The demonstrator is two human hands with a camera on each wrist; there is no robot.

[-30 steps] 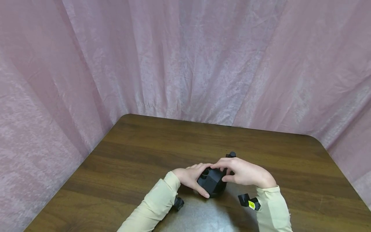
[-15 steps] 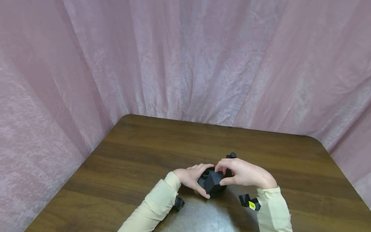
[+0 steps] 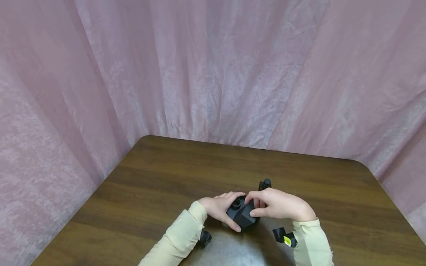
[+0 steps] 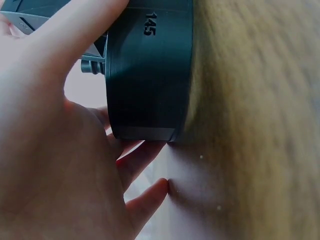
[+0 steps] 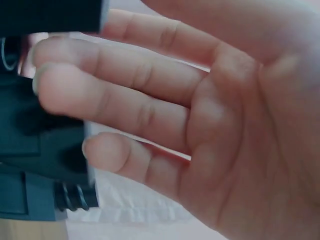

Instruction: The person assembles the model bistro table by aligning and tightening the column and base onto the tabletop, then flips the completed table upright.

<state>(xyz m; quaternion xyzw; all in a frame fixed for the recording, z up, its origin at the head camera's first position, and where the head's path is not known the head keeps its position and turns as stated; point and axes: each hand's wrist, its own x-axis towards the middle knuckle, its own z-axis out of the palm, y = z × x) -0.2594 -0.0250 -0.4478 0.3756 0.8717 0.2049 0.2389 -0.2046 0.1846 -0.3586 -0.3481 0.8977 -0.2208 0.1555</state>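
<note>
I see the fingers of the right hand (image 3: 279,204) pinching a black faceted block (image 3: 244,218), those of the left hand (image 3: 221,209) curled around its round black base (image 4: 150,85). It sits toward five o'clock on the brown wood-grain worktop (image 3: 166,177), pink velvet curtain (image 3: 213,74) at twelve.

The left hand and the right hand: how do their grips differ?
The left hand's grip spreads wide around the black round base; the right hand's grip pinches the angular piece on top between thumb and forefinger. The left lies low, near the table; the right arches higher. Both hands are bare, with pale sleeves.
</note>
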